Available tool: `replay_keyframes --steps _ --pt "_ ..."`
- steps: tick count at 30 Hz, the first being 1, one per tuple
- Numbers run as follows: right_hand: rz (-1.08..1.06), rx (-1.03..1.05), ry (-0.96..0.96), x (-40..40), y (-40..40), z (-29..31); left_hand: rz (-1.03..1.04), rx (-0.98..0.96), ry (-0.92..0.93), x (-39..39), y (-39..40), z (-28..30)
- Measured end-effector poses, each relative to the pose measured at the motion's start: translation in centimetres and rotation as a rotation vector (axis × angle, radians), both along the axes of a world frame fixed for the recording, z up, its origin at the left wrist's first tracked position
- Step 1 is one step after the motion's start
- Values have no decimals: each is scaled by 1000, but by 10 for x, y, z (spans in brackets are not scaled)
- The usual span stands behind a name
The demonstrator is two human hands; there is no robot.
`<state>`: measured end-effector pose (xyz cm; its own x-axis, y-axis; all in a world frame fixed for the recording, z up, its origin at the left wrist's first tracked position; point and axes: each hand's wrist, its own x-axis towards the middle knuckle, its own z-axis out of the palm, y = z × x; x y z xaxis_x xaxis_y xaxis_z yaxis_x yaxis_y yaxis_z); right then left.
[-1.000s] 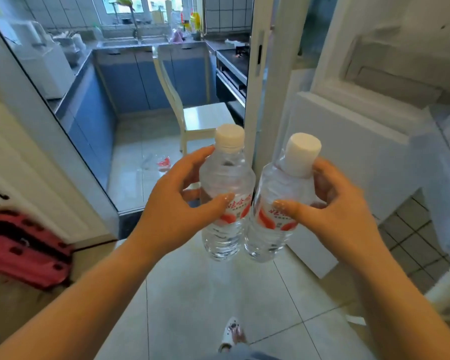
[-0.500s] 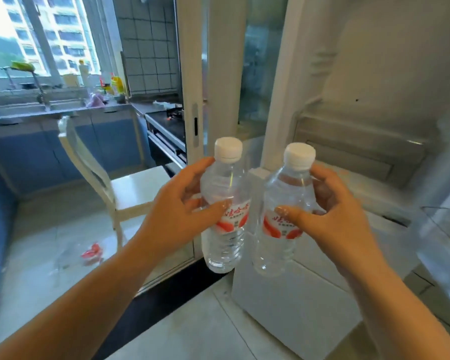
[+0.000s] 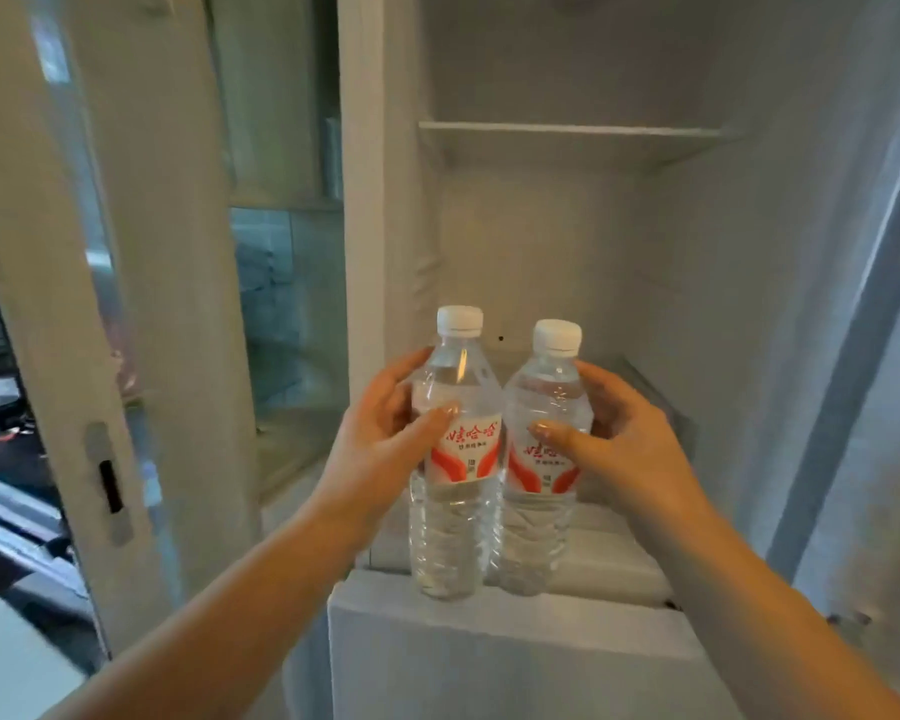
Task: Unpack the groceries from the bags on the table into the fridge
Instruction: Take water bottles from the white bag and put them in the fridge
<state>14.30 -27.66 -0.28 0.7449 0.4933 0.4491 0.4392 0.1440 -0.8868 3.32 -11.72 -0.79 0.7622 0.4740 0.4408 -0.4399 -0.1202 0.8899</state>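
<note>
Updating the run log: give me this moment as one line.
left hand: grips left clear plastic water bottle | right hand: grips right clear plastic water bottle | both upright before open white fridge | not yet shelved

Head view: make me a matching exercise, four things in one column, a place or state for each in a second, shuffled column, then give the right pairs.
Things:
1. left hand
2. right hand
3. bottle caps
4. upper fridge shelf

Places or states:
A. white, screwed on top
B. grips the bottle on the right
C. high in the fridge, above both bottles
D. grips the bottle on the left

Pairs: 1-D, 2-B, 3-A, 4-C
</note>
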Motion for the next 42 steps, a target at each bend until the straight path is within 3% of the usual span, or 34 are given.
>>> replay_keyframes --steps 8,14,20,30,37,42 --pt "-25 161 -4 124 60 48 -54 -83 -144 143 47 44" --pt "-42 117 -25 198 91 70 62 -61 -191 226 74 61" --pt "-43 83 10 250 119 57 147 -83 -172 289 99 42" --pt "-90 52 27 299 144 36 158 -121 -142 343 113 20" --pt "-74 45 7 310 140 21 122 27 -108 349 119 9" --pt "70 -209 -95 310 126 15 133 199 -16 329 121 10"
